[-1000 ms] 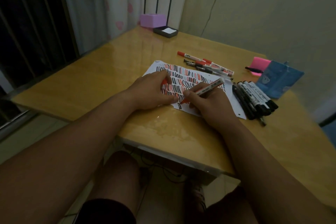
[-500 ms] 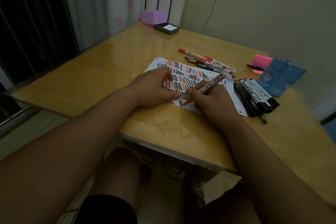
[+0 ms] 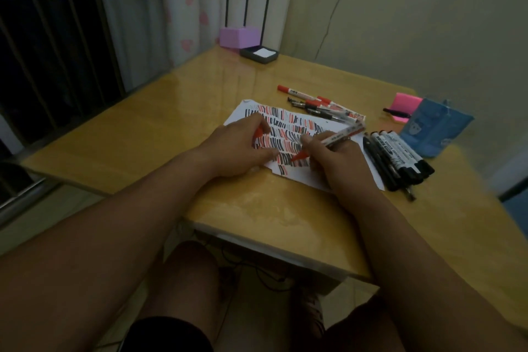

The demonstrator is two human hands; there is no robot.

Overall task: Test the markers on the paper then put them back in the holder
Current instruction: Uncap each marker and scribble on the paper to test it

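1. While the right hand (image 3: 337, 164) pinches a red marker (image 3: 340, 136) in a writing grip, thumb and forefingers closed round the white barrel, the red tip is down on the paper (image 3: 368, 170) near its 6 o'clock edge. The barrel slants up toward 2 o'clock.
2. The left hand (image 3: 243, 148) rests on the paper at 9 o'clock of the tip. Its fingers are curled, with a red cap (image 3: 258, 132) held between thumb and forefinger.
3. The paper is a white sheet, flat on a yellow wooden table (image 3: 160, 134) and covered in rows of short black and red strokes.
4. Black markers (image 3: 400, 160) lie side by side in a bundle on the table, just beside the paper's 3 o'clock edge.
5. Red markers and pens (image 3: 323, 106) lie in a loose heap at 1 o'clock of the sheet, at its far edge. Whether they overlap it, cannot tell.
6. The blue holder (image 3: 437, 128) sits at 2 o'clock, near the black markers. Upright or lying, cannot tell.
7. A pink sticky pad (image 3: 407, 101) sits just beside the holder on its 10 o'clock side, with a black pen (image 3: 397, 113) lying across it.
8. At the table's far corner, 11 o'clock: a purple box (image 3: 240, 37), with a dark tray (image 3: 258, 54) holding a white pad just beside it.
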